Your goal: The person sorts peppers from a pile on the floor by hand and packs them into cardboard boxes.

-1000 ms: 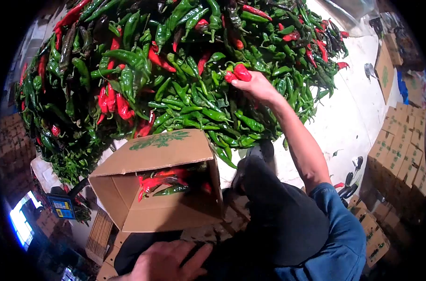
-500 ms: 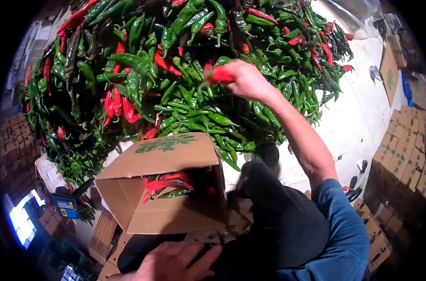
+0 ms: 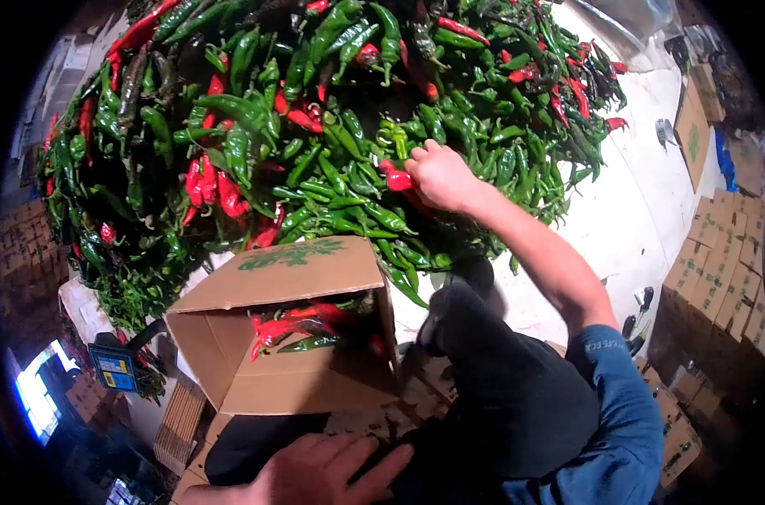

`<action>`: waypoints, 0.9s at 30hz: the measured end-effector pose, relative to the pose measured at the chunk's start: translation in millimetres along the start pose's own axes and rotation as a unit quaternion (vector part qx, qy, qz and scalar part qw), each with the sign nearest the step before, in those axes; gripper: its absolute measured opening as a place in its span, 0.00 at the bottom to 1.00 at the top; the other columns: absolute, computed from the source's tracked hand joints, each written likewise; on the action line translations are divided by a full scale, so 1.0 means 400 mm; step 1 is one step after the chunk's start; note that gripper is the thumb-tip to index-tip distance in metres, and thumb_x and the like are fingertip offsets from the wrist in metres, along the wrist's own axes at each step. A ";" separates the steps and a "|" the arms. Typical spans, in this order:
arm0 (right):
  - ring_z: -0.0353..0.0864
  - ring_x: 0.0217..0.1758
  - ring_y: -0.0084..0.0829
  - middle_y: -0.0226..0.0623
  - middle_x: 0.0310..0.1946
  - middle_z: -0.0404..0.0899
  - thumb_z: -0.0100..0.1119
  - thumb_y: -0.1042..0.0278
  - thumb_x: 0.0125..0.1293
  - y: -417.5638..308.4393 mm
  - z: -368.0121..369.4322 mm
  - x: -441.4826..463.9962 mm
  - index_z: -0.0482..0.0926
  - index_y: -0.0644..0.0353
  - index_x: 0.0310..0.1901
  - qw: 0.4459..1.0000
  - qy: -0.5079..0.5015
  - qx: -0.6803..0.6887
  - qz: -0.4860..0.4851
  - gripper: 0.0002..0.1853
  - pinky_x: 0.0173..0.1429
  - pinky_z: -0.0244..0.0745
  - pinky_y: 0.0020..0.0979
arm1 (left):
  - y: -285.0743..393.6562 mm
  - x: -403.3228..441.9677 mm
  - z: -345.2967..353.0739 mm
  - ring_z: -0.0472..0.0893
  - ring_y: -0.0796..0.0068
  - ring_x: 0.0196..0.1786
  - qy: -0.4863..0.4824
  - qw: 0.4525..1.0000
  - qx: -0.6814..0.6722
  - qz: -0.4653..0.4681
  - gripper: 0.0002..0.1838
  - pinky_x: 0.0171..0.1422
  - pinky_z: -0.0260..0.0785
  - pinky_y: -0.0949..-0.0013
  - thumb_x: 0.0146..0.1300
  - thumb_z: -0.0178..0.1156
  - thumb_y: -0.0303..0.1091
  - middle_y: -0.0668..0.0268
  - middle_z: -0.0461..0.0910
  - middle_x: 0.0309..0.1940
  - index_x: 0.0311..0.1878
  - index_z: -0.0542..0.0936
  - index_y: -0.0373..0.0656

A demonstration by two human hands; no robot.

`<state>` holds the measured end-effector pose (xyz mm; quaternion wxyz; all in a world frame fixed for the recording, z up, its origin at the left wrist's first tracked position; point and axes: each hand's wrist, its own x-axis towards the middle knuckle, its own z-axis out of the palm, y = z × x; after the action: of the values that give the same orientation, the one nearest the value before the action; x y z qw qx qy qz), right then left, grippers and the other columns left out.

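Observation:
A large pile of green, red and dark chili peppers [image 3: 332, 202] covers the surface in front of me. Over its near middle, my right hand [image 3: 444, 175] is closed around a red chili pepper [image 3: 399, 180], whose stem end sticks out to the left. Below the pile a cardboard box [image 3: 294, 273] lies tipped with its mouth towards me. Red chili peppers [image 3: 302, 324] and a green chili pepper [image 3: 309, 343] lie inside it, partly in shadow. My left hand [image 3: 328, 471], holding nothing, rests with fingers spread by my leg, just below the box.
Stacked cartons [image 3: 723, 265] stand at the right, beside the white sheet [image 3: 635, 194] under the pile. At the lower left are a scale display [image 3: 113, 370] and flattened cardboard [image 3: 179, 425]. My bent knee [image 3: 517, 379] is right of the box.
My right hand has moved slightly down, still holding the red chili pepper, which now points left. My left hand stays near the box, fingers spread.

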<state>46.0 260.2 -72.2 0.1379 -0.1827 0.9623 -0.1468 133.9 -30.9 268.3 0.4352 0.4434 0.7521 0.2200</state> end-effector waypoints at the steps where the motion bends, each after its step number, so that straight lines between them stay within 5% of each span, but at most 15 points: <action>1: 0.75 0.51 0.44 0.40 0.43 0.79 0.61 0.66 0.54 -0.020 0.014 -0.027 0.81 0.59 0.36 0.999 0.023 -0.029 0.002 0.10 0.50 0.74 0.44 | 0.002 0.003 0.002 0.79 0.55 0.56 -0.008 1.000 -0.008 0.013 0.33 0.60 0.72 0.60 0.61 0.65 0.41 0.55 0.79 0.55 0.69 0.72 0.45; 4: 0.70 0.62 0.43 0.43 0.54 0.76 0.61 0.66 0.51 -0.108 0.052 -0.082 0.81 0.62 0.40 0.994 0.054 -0.086 0.045 0.14 0.58 0.69 0.44 | 0.014 0.024 -0.005 0.79 0.54 0.56 -0.044 0.999 -0.031 -0.001 0.33 0.60 0.72 0.59 0.59 0.66 0.40 0.54 0.78 0.57 0.69 0.73 0.44; 9: 0.70 0.64 0.45 0.47 0.57 0.77 0.66 0.66 0.48 -0.094 0.096 -0.130 0.80 0.64 0.42 0.980 0.185 -0.064 0.025 0.19 0.63 0.68 0.45 | 0.011 0.058 -0.032 0.79 0.53 0.56 -0.040 0.997 -0.046 -0.038 0.33 0.60 0.72 0.58 0.58 0.66 0.37 0.54 0.79 0.57 0.68 0.74 0.44; 12: 0.73 0.59 0.47 0.47 0.50 0.77 0.64 0.69 0.50 -0.132 0.095 -0.166 0.80 0.66 0.39 0.987 0.107 0.084 0.085 0.15 0.61 0.69 0.44 | 0.009 0.070 -0.039 0.79 0.53 0.57 -0.031 0.997 -0.054 -0.048 0.33 0.61 0.72 0.59 0.57 0.67 0.36 0.55 0.79 0.57 0.69 0.73 0.45; 14: 0.78 0.50 0.50 0.50 0.45 0.78 0.70 0.67 0.49 -0.148 0.132 -0.159 0.78 0.68 0.40 0.964 0.145 0.182 0.127 0.18 0.54 0.75 0.47 | 0.007 0.083 -0.042 0.79 0.53 0.57 -0.060 0.995 -0.067 -0.050 0.34 0.61 0.72 0.59 0.57 0.67 0.36 0.55 0.78 0.59 0.69 0.73 0.46; 18: 0.79 0.46 0.52 0.52 0.41 0.78 0.65 0.68 0.53 -0.163 0.096 -0.057 0.79 0.68 0.40 0.973 0.071 0.140 0.168 0.15 0.49 0.79 0.47 | 0.013 0.108 -0.037 0.79 0.50 0.56 -0.048 0.995 -0.092 -0.008 0.32 0.61 0.72 0.57 0.60 0.66 0.36 0.52 0.79 0.58 0.69 0.73 0.43; 21: 0.80 0.41 0.48 0.50 0.36 0.79 0.57 0.72 0.57 -0.176 0.144 -0.030 0.79 0.67 0.38 0.973 0.113 0.103 0.171 0.09 0.41 0.80 0.46 | 0.023 0.140 -0.059 0.82 0.57 0.47 -0.121 0.990 -0.047 -0.054 0.30 0.53 0.76 0.60 0.60 0.69 0.44 0.58 0.80 0.48 0.64 0.78 0.45; 27: 0.82 0.40 0.44 0.48 0.35 0.81 0.58 0.72 0.56 -0.205 0.161 -0.146 0.78 0.64 0.34 0.978 0.090 0.095 0.160 0.06 0.42 0.79 0.43 | -0.020 0.107 -0.035 0.81 0.57 0.43 -0.037 0.995 -0.043 -0.084 0.31 0.49 0.75 0.60 0.55 0.73 0.42 0.60 0.80 0.45 0.62 0.79 0.42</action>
<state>144.2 195.2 -91.9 0.0895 0.0017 0.9693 -0.2292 108.6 2.4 250.2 0.4980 0.3676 0.7599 0.1984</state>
